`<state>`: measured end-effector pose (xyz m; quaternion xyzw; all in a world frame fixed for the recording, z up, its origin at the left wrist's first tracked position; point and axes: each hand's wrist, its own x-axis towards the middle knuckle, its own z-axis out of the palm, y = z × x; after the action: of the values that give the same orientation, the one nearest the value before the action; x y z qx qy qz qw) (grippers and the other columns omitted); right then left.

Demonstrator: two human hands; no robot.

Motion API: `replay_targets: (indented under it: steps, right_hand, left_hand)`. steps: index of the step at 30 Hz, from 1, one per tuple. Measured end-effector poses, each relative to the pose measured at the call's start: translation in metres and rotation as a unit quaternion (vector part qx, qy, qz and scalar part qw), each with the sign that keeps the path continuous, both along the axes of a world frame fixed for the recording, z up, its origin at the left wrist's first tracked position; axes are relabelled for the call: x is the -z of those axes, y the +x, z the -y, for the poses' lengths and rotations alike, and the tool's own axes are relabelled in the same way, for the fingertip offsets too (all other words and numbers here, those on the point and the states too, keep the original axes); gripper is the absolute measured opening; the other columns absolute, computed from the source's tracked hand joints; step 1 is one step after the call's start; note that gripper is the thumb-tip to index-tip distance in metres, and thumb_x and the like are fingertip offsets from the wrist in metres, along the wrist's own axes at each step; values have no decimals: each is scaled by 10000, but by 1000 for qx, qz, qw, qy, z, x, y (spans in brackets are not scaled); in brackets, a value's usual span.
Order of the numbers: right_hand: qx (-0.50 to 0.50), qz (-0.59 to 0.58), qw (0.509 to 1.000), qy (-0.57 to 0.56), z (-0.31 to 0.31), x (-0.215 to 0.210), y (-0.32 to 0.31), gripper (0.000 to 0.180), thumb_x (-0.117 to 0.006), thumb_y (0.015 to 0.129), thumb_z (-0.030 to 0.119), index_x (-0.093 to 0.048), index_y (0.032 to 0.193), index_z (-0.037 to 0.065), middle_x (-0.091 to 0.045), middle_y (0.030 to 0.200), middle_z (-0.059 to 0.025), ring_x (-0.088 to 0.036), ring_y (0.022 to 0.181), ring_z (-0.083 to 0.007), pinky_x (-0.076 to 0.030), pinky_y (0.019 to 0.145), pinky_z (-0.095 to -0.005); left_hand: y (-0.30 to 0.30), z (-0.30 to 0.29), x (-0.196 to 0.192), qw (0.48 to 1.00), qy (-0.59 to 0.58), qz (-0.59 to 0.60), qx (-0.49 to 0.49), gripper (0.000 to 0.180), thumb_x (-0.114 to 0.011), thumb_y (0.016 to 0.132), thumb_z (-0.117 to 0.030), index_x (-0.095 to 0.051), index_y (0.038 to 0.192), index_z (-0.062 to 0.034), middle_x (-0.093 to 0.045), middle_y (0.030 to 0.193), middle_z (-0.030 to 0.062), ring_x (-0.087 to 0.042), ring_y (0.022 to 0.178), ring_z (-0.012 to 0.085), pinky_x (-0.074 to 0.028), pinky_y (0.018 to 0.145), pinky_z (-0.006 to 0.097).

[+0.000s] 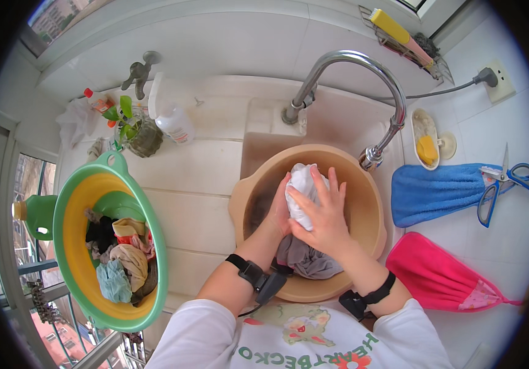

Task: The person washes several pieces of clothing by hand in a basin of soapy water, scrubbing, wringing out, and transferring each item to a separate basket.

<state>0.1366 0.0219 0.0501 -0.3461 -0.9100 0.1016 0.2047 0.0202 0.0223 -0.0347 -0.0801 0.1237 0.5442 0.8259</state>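
Note:
A bunched white cloth [304, 195] is held between my two hands above a tan plastic basin [368, 203]. My left hand [280, 209] cups it from the left side, fingers partly hidden behind it. Across its right side lies my right hand [327, 212], with the fingers spread against the cloth. Below them, a wet greyish-mauve cloth [310, 259] rests in the near part of the basin. Each wrist wears a black strap with a small device.
A chrome faucet [363, 58] arches over the basin's far right rim. At left stands a green and yellow tub [67, 246] of clothes. A spray bottle [172, 120] and a plant jar [143, 136] are behind it. Blue scissors [492, 190] and towels hang right.

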Motion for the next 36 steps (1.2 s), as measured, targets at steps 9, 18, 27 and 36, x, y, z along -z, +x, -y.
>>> replay_targets:
  steps: [9,18,27,36]
  right_hand:
    - [83,-38,994,-52,-6,52,-13,472,-702,683,288,-597,1130,180,-403,1356,-191,-370,1229,-456,-326,936,-614]
    - [173,-249,933,-194,-53,81,-4,262,-614,814,209,-597,992,18,-631,921,-199,-610,881,-357,-477,789,-404]
    - [205,-129,955,-171,-70,127,55,497,-603,853,372,-504,1211,41,-615,1079,-212,-590,1012,-335,-465,855,-413]
    - [185,278,898,-287,-56,160,54,740,-686,753,412,-337,1382,240,-333,1403,-189,-335,1249,-484,-367,950,-610]
  left_hand:
    - [10,-1,29,998,30,30,-35,500,-317,970,-470,-439,1333,-149,-502,1322,74,-504,1189,254,-400,1004,408]
    - [19,0,42,967,-71,-244,8,441,-402,947,-429,-527,1215,-103,-607,1157,53,-590,1051,192,-464,913,348]
    - [11,1,60,616,-66,-785,-15,542,-676,775,-246,-506,1243,-31,-536,1227,194,-522,1123,341,-430,926,419]
    - [19,24,84,362,135,-891,240,555,-573,832,-432,-465,1342,-240,-276,1475,143,-309,1323,392,-339,994,570]
